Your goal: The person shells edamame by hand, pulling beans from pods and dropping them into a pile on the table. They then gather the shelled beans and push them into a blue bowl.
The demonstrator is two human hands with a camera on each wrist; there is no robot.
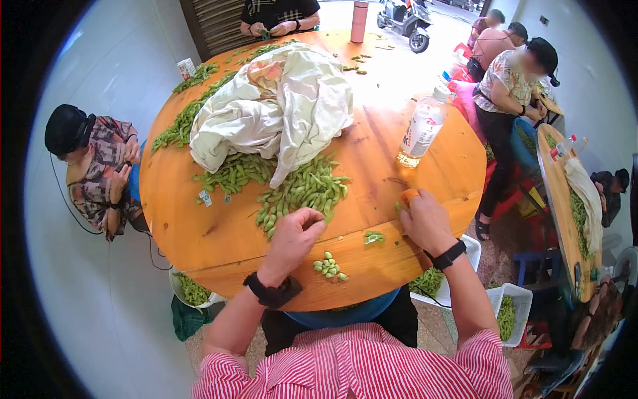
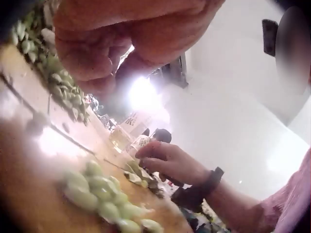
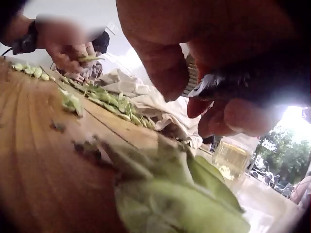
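Note:
My left hand (image 1: 292, 241), above the near side of a heap of green soybean pods (image 1: 302, 193), pinches a soybean pod (image 3: 92, 58) whose tip sticks out past the fingers. In the left wrist view its fingers curl inward and hide most of the pod. My right hand (image 1: 427, 221) is at the right of the table, with loosely bent fingers and a gap between them; an orange covering (image 1: 409, 195) shows at a fingertip. Just under those fingers lie several opened pods (image 3: 180, 199). Shelled green beans (image 1: 329, 266) form a small cluster near the table's front edge.
A crumpled white cloth (image 1: 279, 100) covers part of the heap. One opened pod (image 1: 374, 237) lies between my hands. A bottle of yellowish drink (image 1: 422, 130) stands beyond my right hand; a pink flask (image 1: 359, 23) is at the back. Other people sit around; white baskets (image 1: 515, 292) of pods stand below.

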